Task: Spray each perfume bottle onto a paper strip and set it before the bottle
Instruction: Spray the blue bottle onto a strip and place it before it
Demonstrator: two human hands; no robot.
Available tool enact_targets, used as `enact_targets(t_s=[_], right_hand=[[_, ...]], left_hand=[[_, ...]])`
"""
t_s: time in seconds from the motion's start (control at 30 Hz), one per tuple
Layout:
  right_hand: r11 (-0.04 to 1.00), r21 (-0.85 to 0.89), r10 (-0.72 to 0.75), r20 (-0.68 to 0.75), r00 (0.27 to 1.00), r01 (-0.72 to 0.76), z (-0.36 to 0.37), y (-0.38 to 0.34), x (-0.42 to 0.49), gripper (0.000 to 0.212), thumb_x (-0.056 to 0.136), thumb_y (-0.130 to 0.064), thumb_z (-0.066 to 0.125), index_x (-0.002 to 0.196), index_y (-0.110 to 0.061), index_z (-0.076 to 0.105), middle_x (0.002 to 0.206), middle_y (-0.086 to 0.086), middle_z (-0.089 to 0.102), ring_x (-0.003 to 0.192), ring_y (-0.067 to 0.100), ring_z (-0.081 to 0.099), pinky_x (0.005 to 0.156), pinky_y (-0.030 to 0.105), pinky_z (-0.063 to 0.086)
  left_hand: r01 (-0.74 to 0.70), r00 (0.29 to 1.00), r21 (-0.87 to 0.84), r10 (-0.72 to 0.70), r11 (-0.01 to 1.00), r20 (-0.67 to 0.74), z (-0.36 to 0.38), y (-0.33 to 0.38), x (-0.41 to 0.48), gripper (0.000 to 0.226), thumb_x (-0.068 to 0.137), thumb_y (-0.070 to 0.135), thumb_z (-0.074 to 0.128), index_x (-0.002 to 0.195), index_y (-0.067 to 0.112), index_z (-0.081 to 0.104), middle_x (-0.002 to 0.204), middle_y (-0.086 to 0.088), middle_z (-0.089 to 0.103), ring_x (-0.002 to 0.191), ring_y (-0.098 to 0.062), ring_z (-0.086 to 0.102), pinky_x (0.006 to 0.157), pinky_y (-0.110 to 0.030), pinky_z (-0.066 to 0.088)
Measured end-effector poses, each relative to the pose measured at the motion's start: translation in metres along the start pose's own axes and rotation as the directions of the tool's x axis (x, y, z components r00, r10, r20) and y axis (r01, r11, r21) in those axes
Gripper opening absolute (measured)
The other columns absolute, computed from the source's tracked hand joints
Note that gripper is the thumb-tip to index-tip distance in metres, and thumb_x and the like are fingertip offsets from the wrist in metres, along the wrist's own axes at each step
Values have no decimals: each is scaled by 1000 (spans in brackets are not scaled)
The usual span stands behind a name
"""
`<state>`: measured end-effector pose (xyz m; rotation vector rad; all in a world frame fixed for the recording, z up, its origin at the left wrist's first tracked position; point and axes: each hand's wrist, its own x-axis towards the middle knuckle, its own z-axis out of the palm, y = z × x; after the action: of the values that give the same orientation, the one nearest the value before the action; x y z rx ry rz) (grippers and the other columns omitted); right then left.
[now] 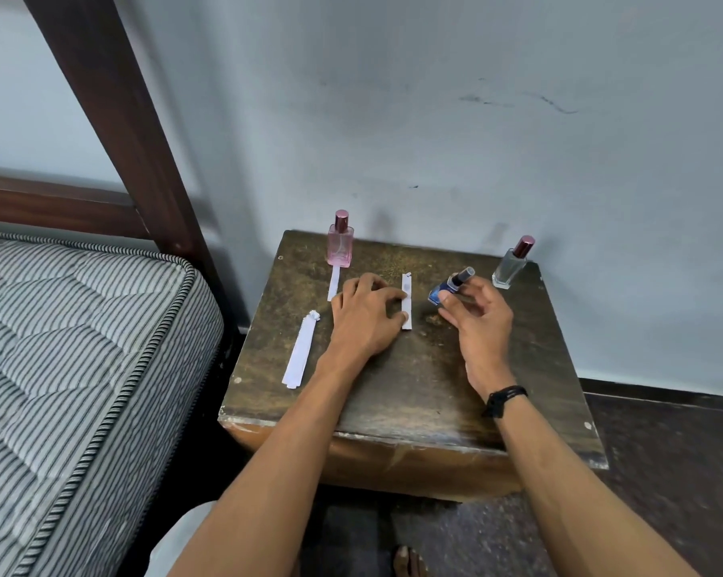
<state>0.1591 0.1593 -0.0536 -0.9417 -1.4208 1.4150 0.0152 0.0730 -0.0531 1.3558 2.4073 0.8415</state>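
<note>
On the table (413, 389), right hand (480, 322) grips blue bottle (445, 291), left hand (364, 318) pinches strip (406, 291).

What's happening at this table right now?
A person is testing perfumes on a small wooden table. The right hand holds the blue bottle, tilted, just right of a paper strip. The left hand holds that strip down at its near end, and the strip shows a damp spot. The pink bottle at the back left already has a second strip before it. The clear bottle at the back right stands capped, with no strip. Spare strips lie at the left.
</note>
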Motion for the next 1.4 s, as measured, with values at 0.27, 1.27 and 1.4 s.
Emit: enact_targets(t_s=[0.27, 1.27, 1.4], right_hand=[[994, -108, -24, 33, 999, 27, 8, 11, 35, 35, 88, -5, 78, 102, -35, 72, 106, -4, 78, 108, 22, 73, 99, 54, 57], [904, -401, -86, 165, 983, 146, 30, 16, 76, 34, 94, -15, 73, 119, -37, 69, 100, -17, 72, 105, 9, 69, 96, 49, 59], [898, -415, -81, 165, 983, 144, 31, 14, 74, 34, 95, -12, 72, 122, -32, 69, 100, -18, 72, 104, 5, 68, 98, 47, 58]], left_hand=[[-13, 999, 46, 15, 999, -38, 6, 0, 1, 36, 90, 44, 59, 126, 46, 64, 136, 10, 46, 131, -19, 31, 108, -40, 21], [14, 996, 114, -3, 993, -91, 15, 6, 8, 35, 90, 53, 54, 124, 51, 61, 132, 9, 45, 125, -22, 31, 102, -42, 22], [11, 995, 111, 0, 994, -97, 15, 6, 8, 35, 90, 53, 55, 124, 51, 61, 132, 9, 45, 124, -22, 31, 102, -42, 22]])
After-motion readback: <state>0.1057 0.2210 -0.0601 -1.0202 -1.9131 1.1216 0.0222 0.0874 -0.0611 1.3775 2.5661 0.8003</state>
